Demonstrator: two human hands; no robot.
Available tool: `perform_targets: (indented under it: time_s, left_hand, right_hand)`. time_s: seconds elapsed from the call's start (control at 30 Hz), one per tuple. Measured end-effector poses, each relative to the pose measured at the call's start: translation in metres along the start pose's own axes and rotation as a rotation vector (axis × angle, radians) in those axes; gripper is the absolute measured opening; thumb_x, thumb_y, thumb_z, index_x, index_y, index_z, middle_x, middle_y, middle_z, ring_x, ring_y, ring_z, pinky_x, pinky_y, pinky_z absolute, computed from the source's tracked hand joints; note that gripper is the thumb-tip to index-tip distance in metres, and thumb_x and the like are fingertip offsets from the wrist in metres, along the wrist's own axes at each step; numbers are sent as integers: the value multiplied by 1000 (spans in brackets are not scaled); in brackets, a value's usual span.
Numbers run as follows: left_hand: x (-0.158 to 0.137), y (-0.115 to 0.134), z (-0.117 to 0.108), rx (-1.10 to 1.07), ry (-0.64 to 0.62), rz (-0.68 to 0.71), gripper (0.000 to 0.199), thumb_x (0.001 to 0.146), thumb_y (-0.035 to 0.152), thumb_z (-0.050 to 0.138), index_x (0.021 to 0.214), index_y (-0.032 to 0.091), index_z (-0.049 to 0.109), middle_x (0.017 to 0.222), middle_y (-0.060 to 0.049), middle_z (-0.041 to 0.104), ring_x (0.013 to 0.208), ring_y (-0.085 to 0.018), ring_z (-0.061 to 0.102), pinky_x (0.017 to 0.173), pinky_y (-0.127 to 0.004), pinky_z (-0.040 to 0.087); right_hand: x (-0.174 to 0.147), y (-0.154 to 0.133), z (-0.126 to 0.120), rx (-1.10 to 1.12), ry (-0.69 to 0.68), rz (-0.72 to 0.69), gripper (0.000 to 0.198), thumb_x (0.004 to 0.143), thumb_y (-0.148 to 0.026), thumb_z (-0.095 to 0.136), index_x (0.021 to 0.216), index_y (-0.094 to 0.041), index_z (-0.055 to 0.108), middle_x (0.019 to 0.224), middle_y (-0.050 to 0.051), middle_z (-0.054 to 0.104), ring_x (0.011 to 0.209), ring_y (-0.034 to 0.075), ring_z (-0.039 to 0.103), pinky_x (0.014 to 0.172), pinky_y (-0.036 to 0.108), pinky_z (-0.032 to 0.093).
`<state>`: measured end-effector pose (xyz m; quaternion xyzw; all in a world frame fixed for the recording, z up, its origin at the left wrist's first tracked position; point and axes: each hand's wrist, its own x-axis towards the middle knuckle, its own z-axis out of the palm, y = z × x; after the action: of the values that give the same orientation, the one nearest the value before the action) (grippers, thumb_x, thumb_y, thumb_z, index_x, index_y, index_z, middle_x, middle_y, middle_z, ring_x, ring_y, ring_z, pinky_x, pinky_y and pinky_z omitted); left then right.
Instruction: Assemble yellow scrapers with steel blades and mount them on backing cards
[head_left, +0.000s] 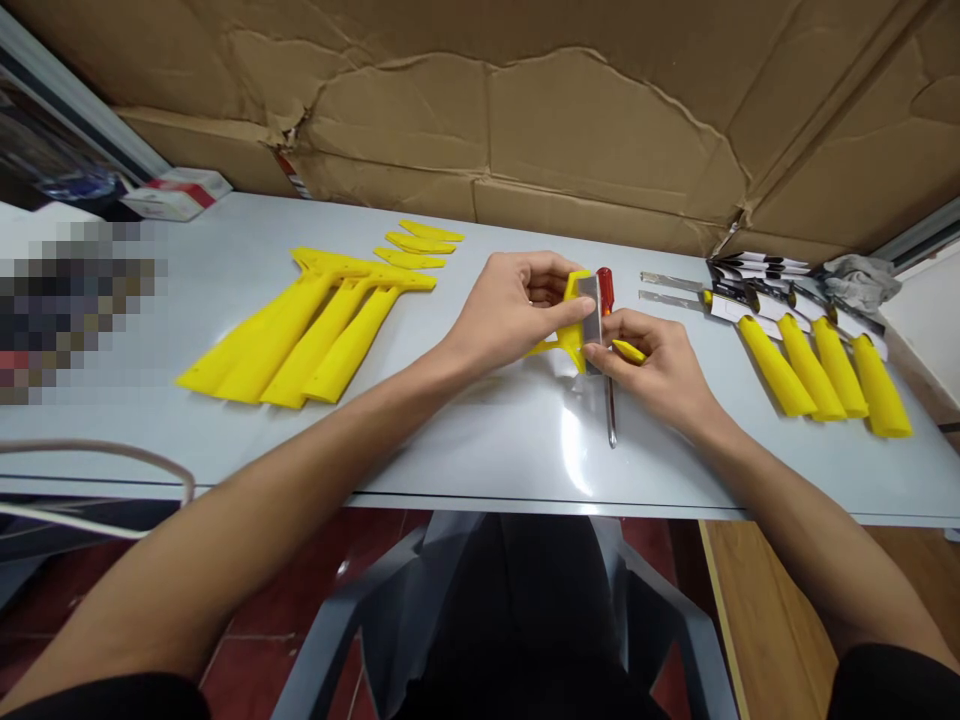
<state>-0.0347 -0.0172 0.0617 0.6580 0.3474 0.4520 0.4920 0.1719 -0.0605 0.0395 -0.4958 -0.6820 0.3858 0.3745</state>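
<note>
My left hand [510, 310] is closed on a yellow plastic T-shaped part [574, 292], its thumb lying across a flat grey metal plate [591, 330] set against the part's face. From the other side, my right hand [660, 365] pinches the lower end of the plate. A small pointed yellow strip [628, 351] shows among the right fingers. Behind and below the hands lies a screwdriver [606, 283] with a red handle, its shaft pointing toward me. The fingers hide part of the joint between plate and plastic.
Several yellow T-shaped parts [341, 340] overlap at left, near thin yellow strips [424, 230]. At right lie several yellow tubular handles [840, 370], metal blades [671, 300] with labelled black pieces, and a grey cloth [859, 282]. Cardboard [480, 130] stands behind; a cable [97, 447] crosses front left.
</note>
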Motion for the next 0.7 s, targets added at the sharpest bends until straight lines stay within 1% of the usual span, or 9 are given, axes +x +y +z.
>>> perform_targets:
  time_s: [0.1, 0.2, 0.3, 0.37, 0.43, 0.5, 0.53, 0.6, 0.7]
  left_hand:
    - [-2, 5, 0, 94, -95, -12, 21, 82, 30, 84, 89, 13, 74, 84, -2, 74, 74, -9, 67, 69, -20, 55]
    - [-5, 9, 0, 166, -136, -73, 20, 85, 31, 82, 86, 13, 73, 80, -1, 70, 68, -9, 65, 60, -19, 51]
    - [-7, 13, 0, 185, -184, -162, 19, 92, 32, 75, 87, 14, 72, 85, -3, 74, 64, -10, 68, 57, -21, 53]
    - [-7, 15, 1, 176, -217, -215, 19, 97, 31, 70, 88, 14, 72, 85, -3, 75, 59, -10, 68, 55, -21, 52]
    - [-6, 16, 2, 156, -206, -246, 18, 100, 28, 67, 91, 14, 73, 81, -2, 74, 55, -9, 66, 53, -22, 51]
    - [-5, 15, 3, 147, -181, -263, 17, 102, 25, 65, 94, 13, 74, 77, -2, 73, 55, -9, 65, 52, -21, 50]
    - [-5, 15, 4, 150, -170, -270, 16, 102, 24, 65, 95, 12, 74, 77, -2, 73, 55, -9, 66, 53, -21, 50]
    - [-5, 14, 4, 162, -158, -272, 15, 101, 23, 66, 96, 12, 75, 77, -3, 74, 56, -9, 66, 53, -21, 51]
    - [-6, 12, 5, 168, -155, -259, 18, 101, 27, 67, 98, 12, 76, 80, -4, 77, 57, -10, 67, 55, -22, 52]
  right_hand:
    - [-2, -2, 0, -18, 24, -40, 46, 85, -52, 80, 89, -8, 67, 80, 3, 63, 69, 1, 51, 64, 14, 37]
    - [-2, 0, 2, -38, 27, -49, 43, 87, -51, 77, 90, -8, 70, 82, 3, 63, 70, 1, 53, 64, 14, 38]
    - [-3, 2, 3, -34, 35, -33, 44, 85, -51, 79, 94, -9, 73, 83, 3, 63, 72, 1, 53, 65, 14, 39]
    - [-2, 1, 3, -15, 43, 8, 46, 81, -50, 83, 101, -10, 73, 85, 3, 63, 72, 1, 51, 64, 14, 38]
    - [-2, -1, -1, 41, 35, 49, 51, 81, -48, 83, 116, -12, 72, 93, 3, 64, 74, 1, 50, 64, 14, 37]
    - [-1, -4, -7, 196, 4, 71, 53, 86, -46, 72, 130, -16, 71, 106, 5, 66, 79, 2, 51, 68, 14, 42]
    - [0, -5, -11, 292, -12, 76, 52, 88, -42, 67, 134, -17, 71, 111, 6, 66, 82, 2, 52, 71, 15, 45]
    - [1, -6, -19, 442, -28, 72, 48, 89, -35, 64, 133, -19, 73, 115, 6, 67, 87, 3, 56, 80, 17, 51]
    - [1, -5, -26, 456, -18, 26, 41, 87, -32, 78, 126, -21, 75, 113, 5, 69, 93, 5, 63, 86, 19, 56]
